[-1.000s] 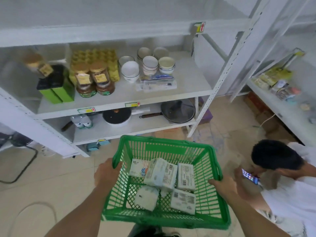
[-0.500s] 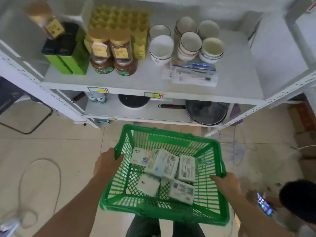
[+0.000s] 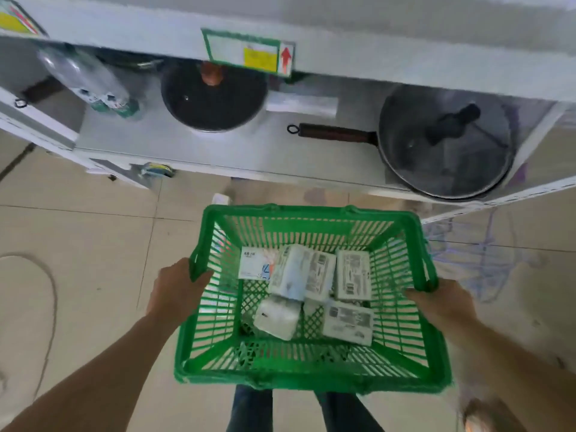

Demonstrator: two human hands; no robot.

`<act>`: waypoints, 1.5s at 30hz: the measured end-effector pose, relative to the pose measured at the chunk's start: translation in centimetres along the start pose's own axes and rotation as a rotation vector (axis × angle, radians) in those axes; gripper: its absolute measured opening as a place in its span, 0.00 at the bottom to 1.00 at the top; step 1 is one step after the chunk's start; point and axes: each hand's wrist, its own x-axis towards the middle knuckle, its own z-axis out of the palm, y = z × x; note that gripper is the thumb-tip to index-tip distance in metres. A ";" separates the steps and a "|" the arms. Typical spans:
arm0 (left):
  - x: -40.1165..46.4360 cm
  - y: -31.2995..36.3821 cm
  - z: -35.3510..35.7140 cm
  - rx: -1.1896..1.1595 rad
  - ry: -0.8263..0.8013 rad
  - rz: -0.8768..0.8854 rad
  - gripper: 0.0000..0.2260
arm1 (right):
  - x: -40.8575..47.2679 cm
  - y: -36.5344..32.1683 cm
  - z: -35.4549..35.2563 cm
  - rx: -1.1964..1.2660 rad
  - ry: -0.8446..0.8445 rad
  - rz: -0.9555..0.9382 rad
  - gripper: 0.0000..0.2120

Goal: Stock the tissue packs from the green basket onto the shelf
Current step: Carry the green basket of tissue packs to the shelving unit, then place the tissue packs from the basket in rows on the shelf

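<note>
While hands grip green basket (image 3: 311,374) rims, shelf (image 3: 218,154) edge near

Near the right of the frame a dark frying pan (image 3: 445,151) sits under a glass lid with a black knob, its brown handle (image 3: 335,134) pointing left. At upper centre lies a black pot lid (image 3: 215,98) with a reddish-brown knob. To its left, plastic bottles (image 3: 90,82) with green labels lie blurred. A yellow price tag (image 3: 249,54) with a red arrow sits at top centre. Pale floor tiles (image 3: 87,244) fill the lower left, crossed by a thin cable (image 3: 51,294).
</note>
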 end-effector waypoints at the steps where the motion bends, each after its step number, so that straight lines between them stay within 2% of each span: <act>1: 2.1 -0.2 2.1 0.012 0.010 0.010 0.17 | 2.2 0.3 1.7 0.002 0.009 -0.003 0.17; 7: 13.0 -0.1 12.4 0.116 0.076 0.080 0.19 | 12.9 1.8 10.8 -0.039 0.057 0.043 0.20; 12: 17.0 -2.2 17.0 0.109 0.126 0.065 0.18 | 17.5 1.2 16.1 -0.032 0.058 -0.018 0.24; 15: 18.0 -3.3 18.6 0.091 0.137 0.029 0.18 | 19.0 0.8 18.5 -0.004 0.049 -0.048 0.24; 19: 19.0 -4.8 19.7 0.080 0.189 0.007 0.16 | 19.5 0.9 21.2 -0.010 0.081 -0.057 0.16; 21: 19.4 -5.2 19.7 0.055 0.183 0.007 0.15 | 19.5 1.0 22.1 0.034 0.072 -0.046 0.18; 24: 19.4 -4.6 19.4 0.019 0.156 0.001 0.14 | 19.3 0.7 22.2 0.094 0.049 -0.024 0.16; 26: 18.7 -3.8 19.2 -0.117 0.209 -0.037 0.14 | 18.7 0.2 22.1 0.098 0.034 -0.021 0.20; 27: 17.9 -3.3 19.1 -0.233 0.288 -0.054 0.16 | 18.0 -0.1 22.0 0.085 0.075 -0.041 0.24; 29: 16.0 -2.3 19.1 -0.398 0.509 0.009 0.18 | 16.1 -0.6 21.7 0.028 0.288 -0.170 0.29; 30: 14.9 -1.7 19.2 -0.394 0.576 0.094 0.16 | 15.2 -0.9 21.6 -0.006 0.397 -0.287 0.28; 31: 14.0 -1.3 19.8 -0.355 0.574 0.192 0.13 | 14.3 -1.4 21.7 -0.043 0.456 -0.431 0.25; 32: 13.3 -1.1 20.8 -0.314 0.499 0.288 0.10 | 13.6 -1.9 21.9 -0.089 0.438 -0.575 0.22; 34: 12.6 -0.9 23.3 -0.217 0.191 0.374 0.08 | 13.2 -2.7 23.3 -0.191 0.185 -0.762 0.15; 36: 13.1 -0.9 26.2 -0.130 -0.133 0.263 0.13 | 13.7 -3.5 25.6 -0.365 -0.185 -0.740 0.17; 38: 14.5 -0.8 28.7 -0.143 -0.318 0.035 0.26 | 14.8 -4.2 28.4 -0.473 -0.398 -0.629 0.24; 41: 17.2 -0.6 31.6 -0.230 -0.443 -0.251 0.42 | 17.0 -4.7 32.6 -0.561 -0.405 -0.573 0.27; 42: 17.8 -0.6 32.5 -0.253 -0.477 -0.300 0.43 | 17.4 -4.5 34.0 -0.590 -0.368 -0.570 0.31; 45: 19.0 -1.5 34.5 -0.298 -0.522 -0.345 0.36 | 17.9 -3.2 37.3 -0.626 -0.168 -0.588 0.36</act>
